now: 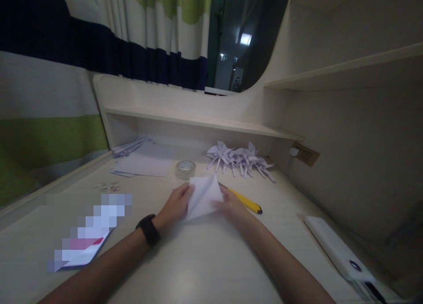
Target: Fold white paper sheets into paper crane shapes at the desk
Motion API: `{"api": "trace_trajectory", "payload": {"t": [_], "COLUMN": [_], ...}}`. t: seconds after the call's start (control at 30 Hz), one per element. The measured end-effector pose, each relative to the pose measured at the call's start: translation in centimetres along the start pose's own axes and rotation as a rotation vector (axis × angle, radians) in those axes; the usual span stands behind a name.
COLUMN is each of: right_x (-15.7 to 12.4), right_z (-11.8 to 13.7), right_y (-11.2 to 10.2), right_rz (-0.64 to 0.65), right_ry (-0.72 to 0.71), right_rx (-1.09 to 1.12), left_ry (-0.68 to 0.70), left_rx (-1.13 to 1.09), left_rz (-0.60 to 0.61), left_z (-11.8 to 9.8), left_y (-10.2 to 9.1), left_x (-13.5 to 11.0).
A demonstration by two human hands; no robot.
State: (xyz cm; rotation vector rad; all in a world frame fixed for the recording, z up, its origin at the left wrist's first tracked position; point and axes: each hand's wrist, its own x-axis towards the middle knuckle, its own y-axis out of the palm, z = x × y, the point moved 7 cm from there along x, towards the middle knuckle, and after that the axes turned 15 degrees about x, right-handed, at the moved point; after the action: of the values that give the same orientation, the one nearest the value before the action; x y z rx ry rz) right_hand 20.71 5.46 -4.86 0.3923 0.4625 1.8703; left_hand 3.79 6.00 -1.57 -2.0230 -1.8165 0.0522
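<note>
Both hands hold a white sheet of paper [204, 198] above the desk, with a crease running across it. My left hand [179, 202], with a dark watch [148, 229] on its wrist, pinches the paper's left edge. On the opposite edge, my right hand [230, 201] grips the sheet; its fingers are slightly blurred. A yellow utility knife [246, 201] lies just beyond the right hand. Behind the paper sits a roll of clear tape [185, 169]. Several folded paper pinwheels [236, 156] are heaped at the back right.
A stack of white paper [145, 158] lies at the back left, near small white scraps [108, 186]. A pixelated flat object [92, 233] rests at the left. At the right lies a long white device [337, 246], below a wall socket [306, 154]. A low shelf [198, 121] spans the back.
</note>
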Motion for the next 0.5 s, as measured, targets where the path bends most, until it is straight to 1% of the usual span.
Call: {"api": "trace_trajectory", "payload": {"t": [0.07,0.17,0.23,0.3,0.37,0.43,0.5], "right_x": [0.0,0.0,0.1,0.1,0.1,0.2,0.3], "right_z": [0.4,1.2,1.9,2.7,3.3,3.6,3.7], "right_y": [-0.5,-1.5,-2.0,-2.3,-2.6,-2.8,-3.1], "right_rz": [-0.073,-0.21,-0.259,-0.274,-0.263,-0.23,-0.189], "right_ry": [-0.021,-0.084,-0.146,-0.207,-0.229,-0.209,-0.175], "right_rx": [-0.061,-0.138,-0.165,-0.199,-0.26,-0.316,-0.336], "left_ry": [-0.04,-0.101,-0.134,-0.161,-0.179,-0.199,-0.212], "left_rx": [-0.119,-0.334,-0.42,-0.436,-0.407,-0.34,-0.243], "left_rz": [-0.057,-0.078,-0.095,-0.09,-0.045,-0.026,-0.05], "left_z": [0.4,1.2,1.6,1.7,1.5,1.3,1.2], "left_y": [-0.5,-0.7,-0.9,-1.1,-1.2,-1.5,-2.3], "left_x": [0.2,0.5,0.6,0.6,0.6,0.6,0.7]}}
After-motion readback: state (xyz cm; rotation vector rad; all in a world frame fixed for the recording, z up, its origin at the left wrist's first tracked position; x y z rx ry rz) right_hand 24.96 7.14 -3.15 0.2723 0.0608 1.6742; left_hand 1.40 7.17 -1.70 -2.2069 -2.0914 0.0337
